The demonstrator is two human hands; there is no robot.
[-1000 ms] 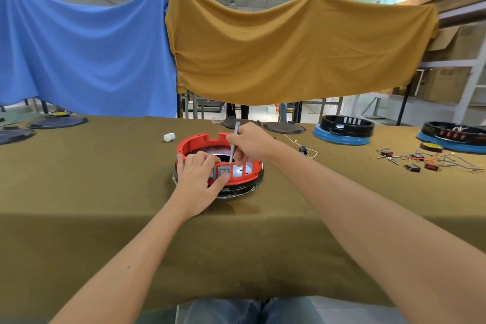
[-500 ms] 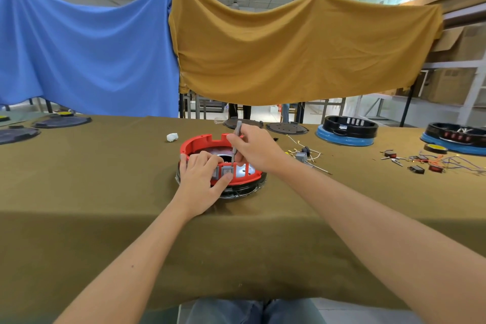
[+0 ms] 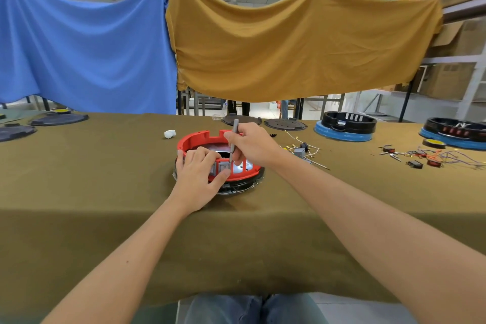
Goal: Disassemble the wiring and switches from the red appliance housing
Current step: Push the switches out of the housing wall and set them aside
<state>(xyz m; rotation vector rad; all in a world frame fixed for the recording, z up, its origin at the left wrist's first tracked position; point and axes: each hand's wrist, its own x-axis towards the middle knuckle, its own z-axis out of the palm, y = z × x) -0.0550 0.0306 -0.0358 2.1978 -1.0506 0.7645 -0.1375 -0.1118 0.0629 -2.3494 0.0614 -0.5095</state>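
The round red appliance housing (image 3: 196,141) sits on a black base at the middle of the olive-covered table (image 3: 105,179). My left hand (image 3: 196,176) grips its near rim, with the thumb pressed under a grey switch (image 3: 225,166) set in the front wall. My right hand (image 3: 251,143) holds a thin grey screwdriver (image 3: 234,129) upright, its tip reaching down just behind that switch. A second grey switch beside it is mostly covered by my left fingers.
To the right of the housing lie a loose grey switch with wires (image 3: 299,151) and a pile of switches and coloured wires (image 3: 434,158). Two black-and-blue housings (image 3: 344,126) (image 3: 456,133) stand at the back right. A white lump (image 3: 170,133) and dark discs (image 3: 57,118) lie left.
My hands have stayed on the housing with the screwdriver at the front switch. The view has shifted slightly, so the loose switch and wires on the right show more.
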